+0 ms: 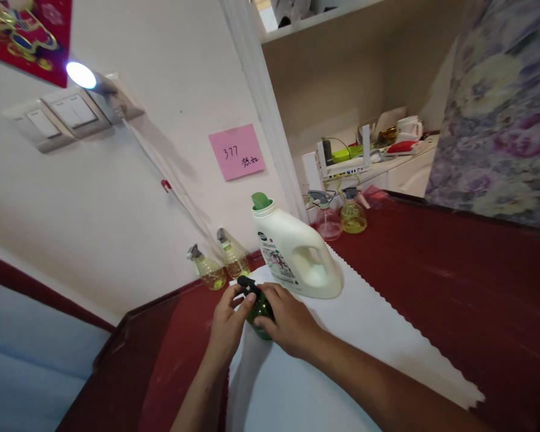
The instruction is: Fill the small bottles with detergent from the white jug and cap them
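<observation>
A dark green spray bottle (261,313) with a black spray head (245,283) stands on a white cloth, between both hands. My left hand (230,318) has its fingers and thumb closed around the spray head and neck. Wrapped round the bottle's body from the right is my right hand (290,318), its thumb across the front. Just behind is a large cream jug (303,258) with a handle; its mouth is uncapped and a green piece (261,200) sticks up in it.
Two yellowish spray bottles (211,271) stand against the wall at left. A pink spray bottle (328,222) and a yellow one (353,216) are behind the jug. The white cloth (369,348) covers part of the dark red table (454,276). A white router (342,165) sits on the shelf.
</observation>
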A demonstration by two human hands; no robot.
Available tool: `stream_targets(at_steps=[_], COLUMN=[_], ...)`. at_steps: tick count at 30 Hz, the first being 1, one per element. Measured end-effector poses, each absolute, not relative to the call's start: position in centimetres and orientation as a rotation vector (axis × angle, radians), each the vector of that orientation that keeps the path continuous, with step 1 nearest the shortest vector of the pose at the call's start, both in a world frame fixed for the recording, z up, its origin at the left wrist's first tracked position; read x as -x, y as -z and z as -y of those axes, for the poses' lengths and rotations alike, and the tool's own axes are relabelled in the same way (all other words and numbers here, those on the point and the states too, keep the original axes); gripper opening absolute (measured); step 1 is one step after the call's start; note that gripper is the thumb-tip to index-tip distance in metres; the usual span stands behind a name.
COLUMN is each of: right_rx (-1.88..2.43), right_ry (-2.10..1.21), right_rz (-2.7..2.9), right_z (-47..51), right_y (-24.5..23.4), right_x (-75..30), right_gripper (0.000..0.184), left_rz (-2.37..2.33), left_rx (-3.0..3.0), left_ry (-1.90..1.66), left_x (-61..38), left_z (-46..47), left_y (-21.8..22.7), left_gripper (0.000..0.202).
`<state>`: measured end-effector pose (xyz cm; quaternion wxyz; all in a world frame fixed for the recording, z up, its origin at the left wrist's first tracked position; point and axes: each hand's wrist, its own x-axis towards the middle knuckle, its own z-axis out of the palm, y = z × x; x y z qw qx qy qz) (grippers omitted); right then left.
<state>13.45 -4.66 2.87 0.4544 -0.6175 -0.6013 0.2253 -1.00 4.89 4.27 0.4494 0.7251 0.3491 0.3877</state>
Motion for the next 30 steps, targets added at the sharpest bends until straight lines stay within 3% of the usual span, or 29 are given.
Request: stream_targets(at_steps=[6,11,18,25,30], right_rx=[1.521,1.52,1.54,1.425,1.321], right_ry=[-0.551,-0.556,-0.674,-0.516,-0.53], right_rz=[1.508,1.519,1.455,1.449,1.419], right_z=[4.7,5.1,5.0,4.4,4.4], right_y=[-2.5,-2.6,-1.1,0.6,-1.6], right_x=[-13.5,-13.5,-13.1,-12.6,-12.6], right_gripper=[0.061,0.06,0.094,0.087,0.091], left_rz=[-1.078,-1.256,-1.359,-1.556,-1.642], left_rx=[-1.676,-1.591,-1.69,-1.907,-2.072], left_ry=[-1.107,-1.213,-1.131,-1.016,-0.911], left_x=[3.8,8.1,11.5,14.5,15.9], left_z=[-4.1,-3.5,-3.4,-5.7,-7.0], left_y=[-5.6,-3.8,-1.1,1.1,2.1], left_gripper=[0.058,0.054,0.055,0.052,0.046])
